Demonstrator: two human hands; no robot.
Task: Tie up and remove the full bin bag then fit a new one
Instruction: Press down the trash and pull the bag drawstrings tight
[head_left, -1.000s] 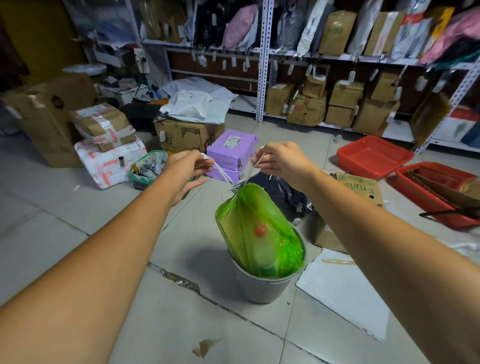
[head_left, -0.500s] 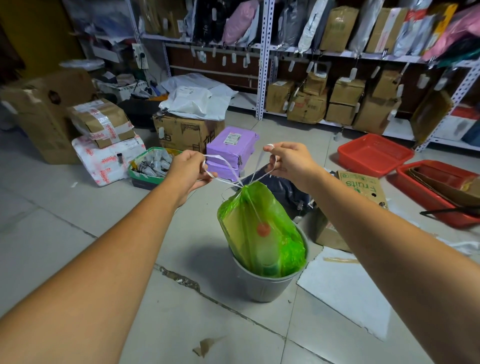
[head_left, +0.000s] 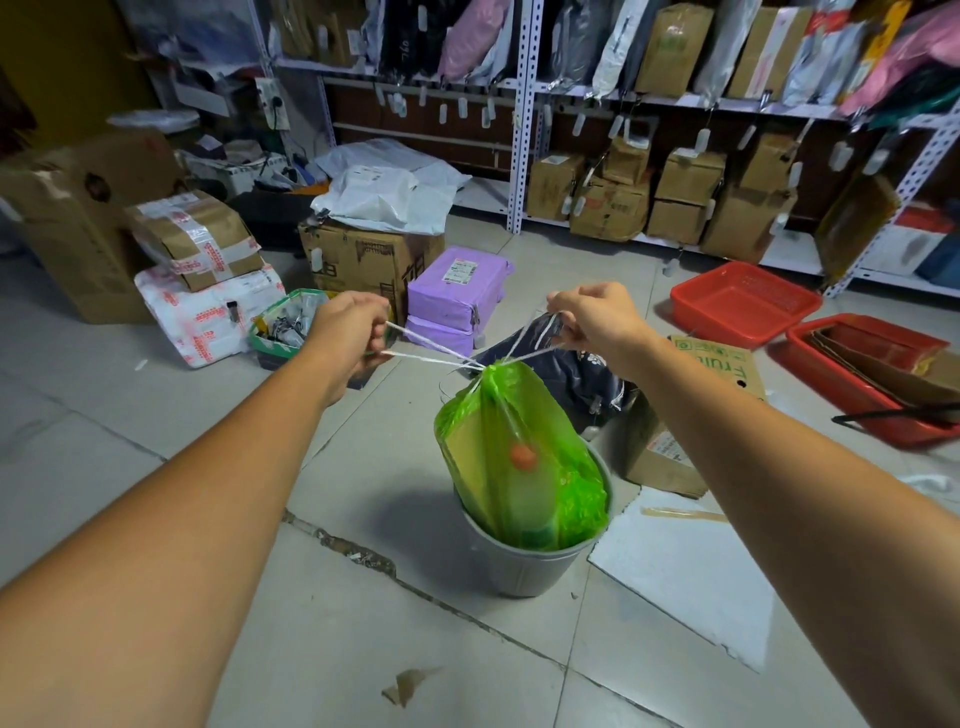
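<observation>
The left hand (head_left: 348, 332) and the right hand (head_left: 597, 322) are stretched out over a tiled floor (head_left: 156, 415), each curled into a fist. Each grip is closed on the thin white drawstring cords (head_left: 431, 358). The cords run taut from both grips, inward and downward, and meet at the gathered neck of a translucent green plastic bin bag (head_left: 519, 467). That neck lies between the two grips and a little below them, nearer the right one.

The bag hangs down from the cords with its mouth cinched. Its lower part sits inside a round grey plastic bin (head_left: 524, 569) on the floor, below the grips and toward the person; its upper part stands well above the rim. A small orange round object (head_left: 522, 455) shows through the green film, along with flat, cardboard-coloured contents.

Beyond the grips, between them, lie two stacked purple wrapped parcels (head_left: 457, 291). Just past the left grip sits a green-rimmed basket of small items (head_left: 285, 325). Under and behind the right grip lies a dark crumpled bag (head_left: 576, 374), and further out to that side are a printed cardboard box (head_left: 722, 364) and red plastic trays (head_left: 743, 304). A white flat sheet (head_left: 685, 566) lies on the floor beside the bin.
</observation>
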